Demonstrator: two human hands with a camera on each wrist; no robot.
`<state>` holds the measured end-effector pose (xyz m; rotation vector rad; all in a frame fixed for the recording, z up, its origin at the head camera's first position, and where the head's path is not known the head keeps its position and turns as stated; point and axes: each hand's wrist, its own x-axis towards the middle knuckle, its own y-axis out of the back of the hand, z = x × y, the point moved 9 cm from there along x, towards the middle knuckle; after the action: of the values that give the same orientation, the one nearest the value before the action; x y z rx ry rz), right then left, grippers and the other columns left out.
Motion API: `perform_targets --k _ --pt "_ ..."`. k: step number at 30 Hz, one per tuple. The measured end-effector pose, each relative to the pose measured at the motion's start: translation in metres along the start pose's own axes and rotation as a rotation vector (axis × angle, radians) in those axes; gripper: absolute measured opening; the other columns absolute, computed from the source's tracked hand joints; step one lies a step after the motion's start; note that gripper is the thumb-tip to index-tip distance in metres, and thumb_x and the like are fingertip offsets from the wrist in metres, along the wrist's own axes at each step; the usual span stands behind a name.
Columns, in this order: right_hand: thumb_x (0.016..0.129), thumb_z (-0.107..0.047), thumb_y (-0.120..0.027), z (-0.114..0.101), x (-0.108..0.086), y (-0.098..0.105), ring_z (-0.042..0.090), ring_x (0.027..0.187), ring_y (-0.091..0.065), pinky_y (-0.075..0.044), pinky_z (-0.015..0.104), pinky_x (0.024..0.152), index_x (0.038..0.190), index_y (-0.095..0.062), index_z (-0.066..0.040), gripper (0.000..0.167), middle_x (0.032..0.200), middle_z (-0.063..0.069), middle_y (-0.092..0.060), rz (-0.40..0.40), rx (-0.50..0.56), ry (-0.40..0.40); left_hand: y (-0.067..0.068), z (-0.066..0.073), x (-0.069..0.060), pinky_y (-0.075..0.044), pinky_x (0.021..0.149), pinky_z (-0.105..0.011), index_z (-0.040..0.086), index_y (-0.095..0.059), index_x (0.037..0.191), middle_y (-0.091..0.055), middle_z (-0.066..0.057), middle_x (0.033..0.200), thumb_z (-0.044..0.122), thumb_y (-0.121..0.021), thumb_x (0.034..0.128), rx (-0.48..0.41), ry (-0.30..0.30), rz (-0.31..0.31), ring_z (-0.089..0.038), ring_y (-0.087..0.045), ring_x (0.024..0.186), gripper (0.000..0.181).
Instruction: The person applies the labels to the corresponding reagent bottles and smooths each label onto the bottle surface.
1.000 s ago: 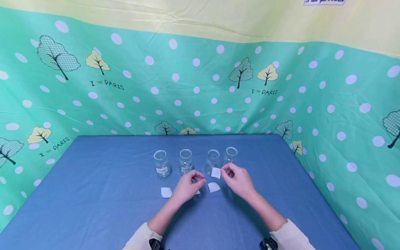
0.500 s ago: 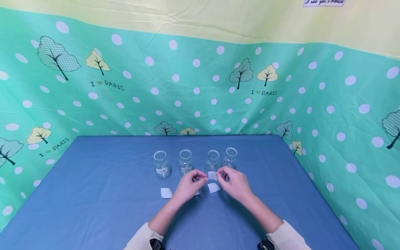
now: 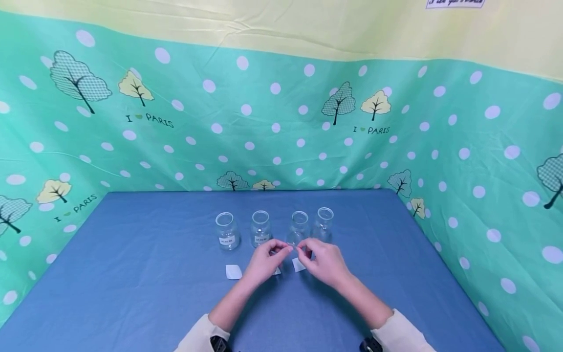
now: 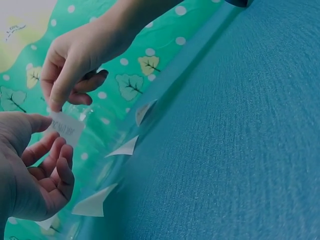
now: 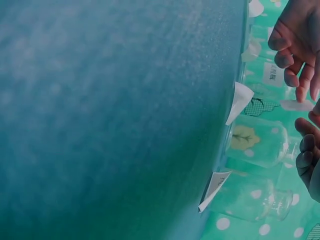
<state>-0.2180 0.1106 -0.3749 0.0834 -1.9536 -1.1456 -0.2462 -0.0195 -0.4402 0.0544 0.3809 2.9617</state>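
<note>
A small white label (image 4: 68, 129) with printed characters is held up between both hands. My left hand (image 3: 265, 261) pinches one edge of it with thumb and fingertips. From the other side, my right hand (image 3: 324, 260) pinches its upper corner. In the head view the label stands nearly edge-on, hardly visible. Behind the hands, several glass jars stand in a row. The two left jars, the leftmost jar (image 3: 226, 230) and its neighbour (image 3: 261, 227), carry labels; the third jar (image 3: 299, 227) and the rightmost jar (image 3: 323, 224) show none.
On the blue tablecloth (image 3: 145, 274), white paper pieces lie in front of the jars: a left piece (image 3: 233, 272), one partly behind my left hand (image 3: 277, 270), and one beside my right hand (image 3: 298, 264). A green patterned curtain (image 3: 272, 112) hangs behind the table.
My right hand has moved left and slightly nearer with the label, bringing it to my left fingertips. The label has turned from face-on to nearly edge-on. My left hand has barely moved.
</note>
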Motion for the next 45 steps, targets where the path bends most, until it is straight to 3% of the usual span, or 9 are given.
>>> perform_targets --k 5,15,22,30,37,40,45 --pt "0.085 -0.019 -0.063 -0.005 0.000 -0.001 0.006 0.053 -0.051 -0.034 0.010 0.048 0.086 -0.066 -0.016 0.005 0.066 -0.007 -0.058 -0.014 -0.005 0.043 0.001 0.000 0.000 -0.043 0.049 -0.024 0.006 -0.067 0.100 -0.063 -0.015 0.082 0.032 -0.064 0.0874 -0.041 0.018 0.011 -0.021 -0.060 0.059 0.029" --pt "0.081 -0.017 -0.067 -0.015 0.002 -0.003 0.001 0.055 -0.049 -0.035 0.010 0.048 0.085 -0.067 -0.016 0.004 0.069 -0.008 -0.061 -0.002 -0.052 0.144 0.001 -0.004 0.003 -0.044 0.048 -0.024 0.005 -0.066 0.096 -0.064 -0.011 0.082 0.032 -0.063 0.0885 -0.050 0.039 0.015 -0.014 -0.058 0.057 0.028" --pt "0.080 -0.018 -0.068 -0.016 0.002 -0.007 -0.001 0.057 -0.045 -0.033 0.010 0.048 0.086 -0.067 -0.018 0.006 0.068 -0.009 -0.059 -0.036 -0.069 0.134 0.003 -0.001 0.002 -0.043 0.048 -0.022 0.005 -0.067 0.095 -0.065 -0.011 0.081 0.025 -0.061 0.0894 -0.045 0.025 0.024 -0.015 -0.059 0.057 0.022" --pt "0.080 -0.023 -0.072 -0.006 -0.001 -0.007 -0.003 0.054 -0.039 -0.026 0.008 0.047 0.087 -0.067 -0.020 0.009 0.062 -0.008 -0.054 -0.065 -0.030 0.053 0.005 0.001 0.002 -0.044 0.052 -0.023 0.001 -0.068 0.092 -0.065 -0.019 0.081 0.023 -0.063 0.0883 -0.031 0.004 0.039 -0.017 -0.059 0.056 0.022" --pt "0.083 -0.028 -0.070 0.001 -0.004 -0.007 -0.004 0.054 -0.038 -0.028 0.009 0.047 0.088 -0.068 -0.022 0.008 0.063 -0.011 -0.052 -0.118 -0.030 -0.021 0.006 0.001 0.002 -0.045 0.053 -0.024 0.001 -0.068 0.091 -0.063 -0.020 0.078 0.023 -0.065 0.0871 -0.029 0.017 0.051 -0.020 -0.059 0.056 0.023" --pt "0.082 -0.027 -0.071 0.009 -0.005 -0.005 -0.005 0.054 -0.040 -0.031 0.011 0.048 0.088 -0.068 -0.021 0.008 0.063 -0.014 -0.051 -0.118 -0.024 -0.096 0.006 0.001 0.002 -0.045 0.053 -0.024 0.002 -0.068 0.091 -0.062 -0.020 0.077 0.023 -0.065 0.0870 -0.032 0.023 0.054 -0.022 -0.059 0.056 0.022" --pt "0.083 -0.025 -0.070 0.032 -0.007 -0.003 -0.001 0.054 -0.043 -0.036 0.017 0.050 0.089 -0.068 -0.018 0.010 0.063 -0.012 -0.054 -0.120 0.087 -0.316 0.005 0.004 0.002 -0.045 0.054 -0.025 0.001 -0.068 0.091 -0.061 -0.020 0.076 0.023 -0.065 0.0867 -0.013 0.008 0.044 -0.021 -0.058 0.055 0.023"
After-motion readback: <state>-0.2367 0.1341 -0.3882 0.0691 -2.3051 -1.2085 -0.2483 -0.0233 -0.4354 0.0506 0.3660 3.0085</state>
